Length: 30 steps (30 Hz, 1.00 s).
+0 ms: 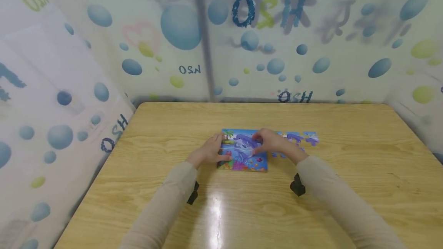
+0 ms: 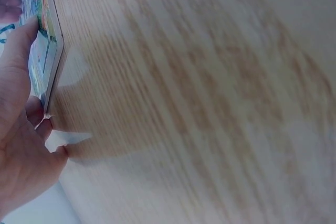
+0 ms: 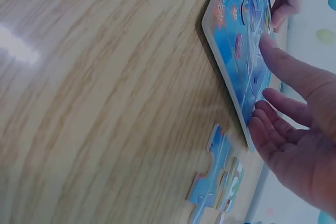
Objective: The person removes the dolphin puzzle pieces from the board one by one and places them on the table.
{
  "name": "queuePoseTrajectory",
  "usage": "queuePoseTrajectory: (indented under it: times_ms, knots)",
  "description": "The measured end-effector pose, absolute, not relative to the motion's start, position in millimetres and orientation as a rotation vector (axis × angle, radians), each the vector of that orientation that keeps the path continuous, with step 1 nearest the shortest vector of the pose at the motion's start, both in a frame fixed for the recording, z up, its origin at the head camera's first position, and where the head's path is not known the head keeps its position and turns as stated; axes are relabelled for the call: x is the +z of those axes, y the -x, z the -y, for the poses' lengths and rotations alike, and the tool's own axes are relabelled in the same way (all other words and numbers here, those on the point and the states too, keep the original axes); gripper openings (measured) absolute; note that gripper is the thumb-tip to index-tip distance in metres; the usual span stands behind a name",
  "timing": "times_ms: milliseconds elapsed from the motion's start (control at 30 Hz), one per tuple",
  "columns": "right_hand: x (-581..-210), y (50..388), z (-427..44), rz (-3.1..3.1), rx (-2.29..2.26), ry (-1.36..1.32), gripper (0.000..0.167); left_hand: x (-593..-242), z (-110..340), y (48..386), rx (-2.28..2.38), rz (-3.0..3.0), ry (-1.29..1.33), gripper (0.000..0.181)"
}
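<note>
A jigsaw puzzle board point(image 1: 238, 164) with a dolphin and sea picture lies on the wooden table. At its left edge, my left hand point(image 1: 207, 150) grips the board, thumb on the picture and fingers along the side, as the left wrist view shows with the thumb point(image 2: 21, 43). Over the board's right part is my right hand point(image 1: 271, 141). Its thumb point(image 3: 283, 64) and fingertips touch the picture with a gap between them, and I see no loose piece in it. Loose puzzle pieces point(image 1: 294, 137) lie right of the board, partly hidden behind the right hand and wrist.
The wooden table point(image 1: 155, 133) reaches back to a wall covering point(image 1: 311, 57) with printed bubbles and letters. Black wrist devices point(image 1: 297, 185) show beneath the sleeves. A bright light reflection falls on the table in front of the board.
</note>
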State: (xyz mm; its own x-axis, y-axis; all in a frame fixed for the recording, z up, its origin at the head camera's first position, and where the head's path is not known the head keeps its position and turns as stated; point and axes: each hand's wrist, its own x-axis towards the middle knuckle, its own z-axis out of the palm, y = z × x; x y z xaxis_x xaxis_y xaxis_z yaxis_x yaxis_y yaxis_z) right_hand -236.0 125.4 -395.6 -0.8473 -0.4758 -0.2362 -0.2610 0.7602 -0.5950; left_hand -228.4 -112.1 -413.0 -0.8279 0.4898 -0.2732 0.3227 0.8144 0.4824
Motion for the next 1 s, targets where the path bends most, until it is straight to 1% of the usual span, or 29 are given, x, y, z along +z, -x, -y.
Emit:
queuePoseTrajectory:
  times_ms: [67, 367, 600, 767, 1000]
  knots:
    - [-394.5, 235.9, -124.1, -2.569, -0.758, 0.559, 0.055, -413.0, 111.8, 228.5, 0.595, -2.612, -0.611, 0.084]
    - [-394.7, 237.3, -119.0, -2.573, -0.681, 0.489, 0.049, -413.7, 110.5, 229.5, 0.598, -2.608, -0.619, 0.085]
    - [-393.5, 238.4, -116.5, -2.611, -0.63, 0.526, 0.048, -412.2, 109.9, 228.9, 0.579, -2.605, -0.628, 0.082]
    - [-394.2, 237.5, -115.8, -2.656, -0.621, 0.533, 0.041, -412.8, 110.3, 229.1, 0.582, -2.6, -0.628, 0.081]
    - [-394.6, 232.7, -114.4, -2.676, -0.685, 0.537, 0.032, -411.8, 111.9, 228.8, 0.587, -2.603, -0.608, 0.084]
